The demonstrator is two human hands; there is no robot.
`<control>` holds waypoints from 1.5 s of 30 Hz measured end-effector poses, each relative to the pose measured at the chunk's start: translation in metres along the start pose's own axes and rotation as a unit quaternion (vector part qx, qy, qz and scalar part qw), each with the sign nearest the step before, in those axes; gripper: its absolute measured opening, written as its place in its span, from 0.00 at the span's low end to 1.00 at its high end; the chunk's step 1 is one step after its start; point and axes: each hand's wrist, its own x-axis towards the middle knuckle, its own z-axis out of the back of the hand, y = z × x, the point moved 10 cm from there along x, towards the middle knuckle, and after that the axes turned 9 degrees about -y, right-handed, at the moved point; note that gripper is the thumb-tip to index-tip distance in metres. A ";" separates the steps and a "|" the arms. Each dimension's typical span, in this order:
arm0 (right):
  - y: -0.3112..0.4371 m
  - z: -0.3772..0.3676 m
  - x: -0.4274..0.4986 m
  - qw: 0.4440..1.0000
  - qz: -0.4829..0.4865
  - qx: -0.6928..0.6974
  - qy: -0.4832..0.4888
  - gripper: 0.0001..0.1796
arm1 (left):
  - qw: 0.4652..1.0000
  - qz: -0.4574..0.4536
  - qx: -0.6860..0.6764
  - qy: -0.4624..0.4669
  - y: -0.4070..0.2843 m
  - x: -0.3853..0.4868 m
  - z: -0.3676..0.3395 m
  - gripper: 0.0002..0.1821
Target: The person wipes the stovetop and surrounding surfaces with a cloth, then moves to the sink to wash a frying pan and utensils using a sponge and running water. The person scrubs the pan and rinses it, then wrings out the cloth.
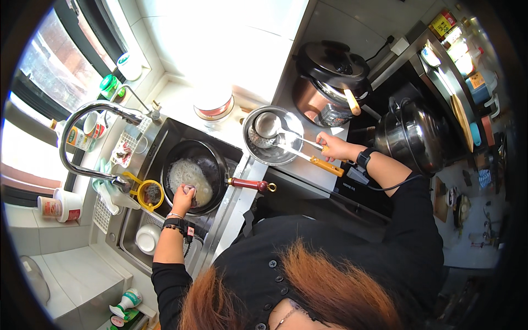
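Note:
My left hand [184, 201] reaches into a dark wok [222, 163] of cloudy, foamy water [181, 175], which stands in the sink. Its fingers are curled at the water; what may be between them is not clear. The wok's red-brown handle [249, 184] points right over the counter edge. My right hand [335, 147] grips the handle of a metal ladle [268, 125], whose cup is in a steel bowl [258, 154]. A perforated skimmer [260, 139] also lies in that bowl, its wooden handle [326, 166] sticking out below my right hand.
A curved chrome faucet [68, 144] arches over the sink's left side. Beside the wok is a yellow strainer [142, 194]; a white bowl [147, 239] sits in the near basin. An electric pressure cooker [326, 90] and a lidded steel pot [408, 136] stand at the right.

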 end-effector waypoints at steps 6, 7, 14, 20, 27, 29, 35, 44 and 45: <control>0.043 -0.009 -0.013 0.959 0.202 -0.181 -0.080 0.09 | 0.999 0.011 0.033 0.003 -0.007 -0.007 0.002 0.25; 0.040 -0.013 -0.014 0.964 0.182 -0.177 -0.074 0.12 | 0.999 0.019 0.042 -0.001 -0.006 -0.007 0.003 0.26; 0.049 -0.041 -0.009 0.929 0.229 -0.275 -0.089 0.17 | 0.999 0.000 0.036 -0.006 0.018 0.008 0.001 0.26; 0.062 -0.032 -0.015 0.930 0.311 -0.196 -0.013 0.10 | 0.999 -0.021 0.029 -0.021 0.032 0.018 -0.002 0.18; 0.064 -0.026 -0.031 0.967 0.198 -0.059 0.151 0.10 | 0.999 0.025 0.040 0.011 -0.017 -0.012 -0.002 0.31; 0.057 -0.027 -0.029 0.972 0.157 -0.057 0.164 0.11 | 0.999 0.040 0.013 0.016 -0.025 -0.015 -0.003 0.30; 0.060 -0.029 -0.029 0.969 0.172 -0.059 0.167 0.12 | 0.998 0.032 -0.018 0.047 -0.027 -0.011 -0.011 0.26; 0.070 -0.032 -0.020 0.985 0.053 -0.031 0.164 0.09 | 0.993 0.060 -0.092 0.043 -0.067 -0.002 -0.015 0.26; 0.074 -0.031 -0.019 0.984 0.055 -0.013 0.167 0.11 | 0.989 0.089 -0.110 0.050 -0.069 -0.003 -0.017 0.24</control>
